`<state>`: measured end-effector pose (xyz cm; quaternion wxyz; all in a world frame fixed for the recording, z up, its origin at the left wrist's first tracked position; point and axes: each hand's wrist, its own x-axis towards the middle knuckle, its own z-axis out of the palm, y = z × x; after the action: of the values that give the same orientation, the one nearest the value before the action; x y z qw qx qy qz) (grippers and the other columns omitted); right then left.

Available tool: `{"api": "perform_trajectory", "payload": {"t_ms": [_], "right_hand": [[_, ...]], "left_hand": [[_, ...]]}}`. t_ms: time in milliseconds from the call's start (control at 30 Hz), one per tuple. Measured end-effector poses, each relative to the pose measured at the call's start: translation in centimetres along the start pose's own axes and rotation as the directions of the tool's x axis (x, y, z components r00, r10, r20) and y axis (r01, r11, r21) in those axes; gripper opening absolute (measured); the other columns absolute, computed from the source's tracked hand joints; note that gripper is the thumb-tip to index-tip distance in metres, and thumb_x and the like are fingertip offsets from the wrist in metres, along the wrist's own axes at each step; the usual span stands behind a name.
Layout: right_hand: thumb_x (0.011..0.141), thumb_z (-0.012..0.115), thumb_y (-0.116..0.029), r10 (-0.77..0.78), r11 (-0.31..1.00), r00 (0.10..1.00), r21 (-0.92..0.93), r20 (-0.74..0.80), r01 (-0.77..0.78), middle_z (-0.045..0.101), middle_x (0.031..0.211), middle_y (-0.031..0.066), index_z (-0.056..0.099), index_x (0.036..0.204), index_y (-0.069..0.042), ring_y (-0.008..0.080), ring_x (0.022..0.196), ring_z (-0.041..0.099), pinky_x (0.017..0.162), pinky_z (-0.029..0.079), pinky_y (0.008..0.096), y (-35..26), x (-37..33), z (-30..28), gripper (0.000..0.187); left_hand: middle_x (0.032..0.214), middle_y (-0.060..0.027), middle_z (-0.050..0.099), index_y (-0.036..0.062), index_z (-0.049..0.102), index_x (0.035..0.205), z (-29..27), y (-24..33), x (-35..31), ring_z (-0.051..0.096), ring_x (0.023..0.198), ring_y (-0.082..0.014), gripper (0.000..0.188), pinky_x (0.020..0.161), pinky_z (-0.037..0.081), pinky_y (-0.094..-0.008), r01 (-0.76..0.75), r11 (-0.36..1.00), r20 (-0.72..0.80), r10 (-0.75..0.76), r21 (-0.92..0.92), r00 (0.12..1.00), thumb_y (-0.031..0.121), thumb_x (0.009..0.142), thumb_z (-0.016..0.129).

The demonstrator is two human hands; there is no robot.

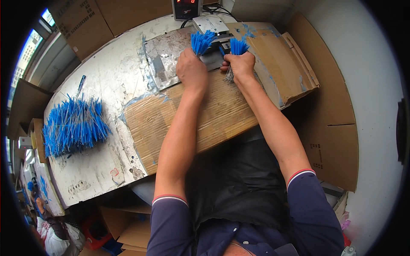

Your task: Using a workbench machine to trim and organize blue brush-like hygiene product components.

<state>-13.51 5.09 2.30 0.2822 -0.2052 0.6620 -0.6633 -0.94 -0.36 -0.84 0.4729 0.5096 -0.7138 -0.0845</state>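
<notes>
My left hand is closed around a bundle of thin pieces with blue ends, fanned out above the fist. Beside it, my right hand grips a second blue-ended bundle; thin silvery wires hang out below its fingers. Both hands are over the far part of the worktable, in front of a small metal-and-black device. Single pieces inside the fists are hidden.
A big pile of blue-sleeved wires lies on the white worktable at the left, with a pen behind it. Flattened cardboard covers the front edge. A cardboard box sits at the right; a red-digit display stands behind.
</notes>
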Motion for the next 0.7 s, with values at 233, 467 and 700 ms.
{"api": "perform_trajectory", "payload": {"t_ms": [233, 467, 700], "right_hand": [[0.079, 0.068, 0.01, 0.04, 0.998, 0.999, -0.054, -0.017, -0.04, 0.063, 0.072, 0.0141, 0.057, 0.082, 0.005, 0.0241, 0.053, 0.066, 0.042, 0.059, 0.0367, -0.5, 0.1, 0.9, 0.012], [0.078, 0.067, 0.009, 0.043, 0.997, 0.999, 0.058, -0.012, -0.042, 0.067, 0.076, 0.017, 0.061, 0.081, 0.007, 0.0263, 0.06, 0.07, 0.045, 0.06, 0.0359, -0.7, 0.0, 0.9, 0.007], [0.08, 0.071, 0.006, 0.084, 0.931, 0.97, 0.33, 0.229, -0.158, 0.069, 0.083, 0.0179, 0.065, 0.093, 0.008, 0.0282, 0.065, 0.071, 0.058, 0.064, 0.0381, -0.4, 0.2, -1.5, 0.014]], "left_hand": [[0.086, -0.0189, 0.065, 0.003, 0.059, 0.092, 0.0, -0.4, 0.1, 0.063, 0.085, -0.041, 0.011, 0.076, 0.048, -0.0513, 0.025, 0.997, -0.024, -0.027, -0.068, 0.999, 0.001, 0.082, 0.061], [0.085, -0.0202, 0.066, 0.0028, 0.059, 0.091, -0.3, -0.1, 0.1, 0.062, 0.085, -0.0427, 0.012, 0.076, 0.046, -0.0533, -0.063, 0.99, -0.045, 0.058, -0.126, 0.997, 0.001, 0.08, 0.063], [0.087, -0.021, 0.068, 0.003, 0.06, 0.092, -0.5, 0.1, 0.0, 0.065, 0.086, -0.0437, 0.013, 0.075, 0.048, -0.053, -0.037, 0.994, 0.119, 0.049, -0.101, 0.992, 0.003, 0.08, 0.064]]}}
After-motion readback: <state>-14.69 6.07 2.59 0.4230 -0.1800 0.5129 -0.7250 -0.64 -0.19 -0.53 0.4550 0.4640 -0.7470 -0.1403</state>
